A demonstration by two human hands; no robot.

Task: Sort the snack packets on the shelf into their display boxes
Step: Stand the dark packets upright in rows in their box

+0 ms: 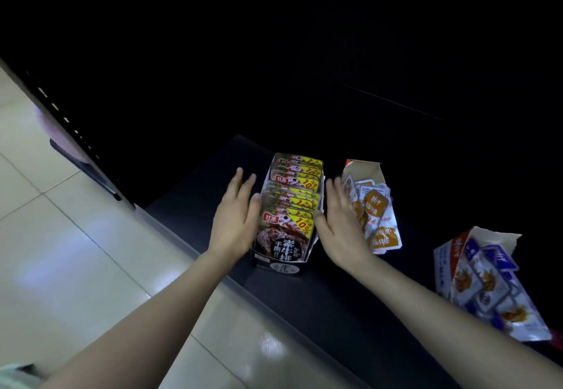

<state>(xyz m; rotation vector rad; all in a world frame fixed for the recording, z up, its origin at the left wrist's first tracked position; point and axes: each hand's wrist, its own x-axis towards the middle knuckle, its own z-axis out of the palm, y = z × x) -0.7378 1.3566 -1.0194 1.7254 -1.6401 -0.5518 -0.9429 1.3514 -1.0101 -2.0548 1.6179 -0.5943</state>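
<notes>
I am looking down at a dark shelf (195, 190) with three boxes near its front edge. The blue box (447, 254), on the right, is torn open and its blue packets (493, 291) sprawl out toward the edge. In the middle, the black box (280, 266) holds a tidy row of black packets (292, 205). Just beside it, orange packets (374, 215) spill from the orange box (365, 169).

My left hand (236, 221) and right hand (341, 224) flank the black box with fingers straight and spread, holding nothing. I cannot tell whether either palm touches it.

If I press in unevenly, the thin walls could buckle and the row could fan out. The back of my right hand sits close to the orange packets, so a careless sweep could scatter them.
</notes>
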